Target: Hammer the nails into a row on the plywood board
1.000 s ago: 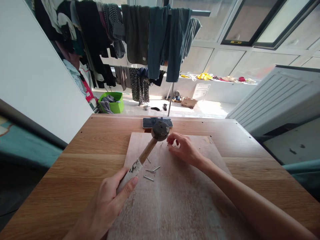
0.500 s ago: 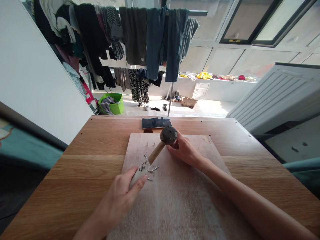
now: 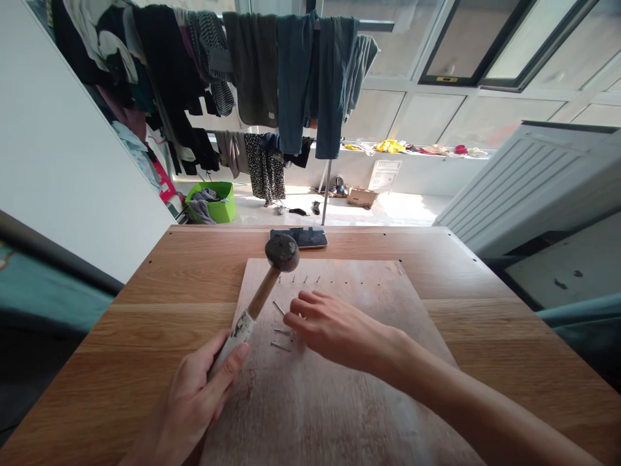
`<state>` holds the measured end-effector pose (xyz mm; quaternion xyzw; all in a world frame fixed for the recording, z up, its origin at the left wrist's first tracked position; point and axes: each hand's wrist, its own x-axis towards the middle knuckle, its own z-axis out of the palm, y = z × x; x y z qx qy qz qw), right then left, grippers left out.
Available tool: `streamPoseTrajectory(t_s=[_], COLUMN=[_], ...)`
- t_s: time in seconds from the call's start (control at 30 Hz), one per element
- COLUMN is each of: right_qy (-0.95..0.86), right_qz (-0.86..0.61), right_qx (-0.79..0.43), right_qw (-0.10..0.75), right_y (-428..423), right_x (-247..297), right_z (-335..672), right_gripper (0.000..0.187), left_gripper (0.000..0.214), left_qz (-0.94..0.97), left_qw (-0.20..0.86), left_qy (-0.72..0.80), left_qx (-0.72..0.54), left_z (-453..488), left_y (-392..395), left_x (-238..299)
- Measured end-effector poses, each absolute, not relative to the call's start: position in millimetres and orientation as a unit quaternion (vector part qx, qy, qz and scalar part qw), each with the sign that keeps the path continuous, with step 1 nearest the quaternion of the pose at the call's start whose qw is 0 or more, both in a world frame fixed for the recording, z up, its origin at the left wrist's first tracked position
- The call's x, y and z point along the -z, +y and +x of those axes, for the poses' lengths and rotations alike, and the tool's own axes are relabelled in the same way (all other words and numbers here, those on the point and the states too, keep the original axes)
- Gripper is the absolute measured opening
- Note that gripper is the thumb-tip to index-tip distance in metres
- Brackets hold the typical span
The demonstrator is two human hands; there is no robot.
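My left hand is wrapped round the white-wrapped lower handle of a rubber mallet. Its dark round head points up and away, in front of the phone. My right hand reaches over the wooden board, fingers bent and slightly apart, with no nail plainly between them. By its fingertips lie several loose nails, partly covered by the hand. Toward the board's far edge a row of small nails stands upright, and small dark dots continue that row to the right.
The board lies on a wooden table. A phone rests near the table's far edge. Beyond are hanging clothes on a rack and a green tub on the floor. A white panel rises at the left.
My right hand has come back from the board's far part to the loose nails. My left hand has shifted the mallet leftward, uncovering the row of standing nails.
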<state>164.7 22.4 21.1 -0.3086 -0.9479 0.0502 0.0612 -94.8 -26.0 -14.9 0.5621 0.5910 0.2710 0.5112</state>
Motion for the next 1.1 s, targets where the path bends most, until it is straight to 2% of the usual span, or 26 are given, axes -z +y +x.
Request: streamPoseTrajectory(t_s=[0.1, 0.2, 0.27, 0.33, 0.43, 0.5, 0.77, 1.0, 1.1], right_qy=[-0.948, -0.936, -0.921, -0.887, -0.790, -0.747, -0.749, -0.756, -0.752], right_qz=[-0.315, -0.344, -0.376, -0.420, -0.511, -0.547, -0.547, -0.537, -0.539], right_qx=[-0.038, -0.059, -0.103, -0.167, -0.222, -0.225, -0.235, -0.233, -0.226], right_qw=[-0.004, -0.035, 0.000, 0.093, 0.256, 0.305, 0.290, 0.293, 0.305], right_y=[24, 27, 30, 37, 52, 60, 66, 67, 66], right_x=[-26, -29, -29, -25, -12, -1, 22, 20, 23], right_z=[146, 154, 175, 201, 233, 243, 242, 246, 245], right_gripper=[0.010, 0.016, 0.026, 0.034, 0.012, 0.005, 0.008, 0.025, 0.025], left_gripper=[0.052, 0.052, 0.052, 0.052, 0.053, 0.054, 0.053, 0.055, 0.054], left_qz=[0.557, 0.543, 0.531, 0.521, 0.516, 0.522, 0.568, 0.597, 0.611], left_qw=[0.520, 0.527, 0.526, 0.524, 0.528, 0.540, 0.521, 0.534, 0.528], left_qy=[0.587, 0.590, 0.594, 0.598, 0.596, 0.588, 0.582, 0.562, 0.557], left_qx=[-0.273, -0.282, -0.297, -0.311, -0.317, -0.300, -0.260, -0.206, -0.195], left_z=[-104, -109, -108, -105, -102, -101, -86, -72, -68], left_y=[-25, -30, -34, -37, -35, -31, -25, -17, -16], left_x=[25, 28, 26, 21, 18, 19, 10, 2, -1])
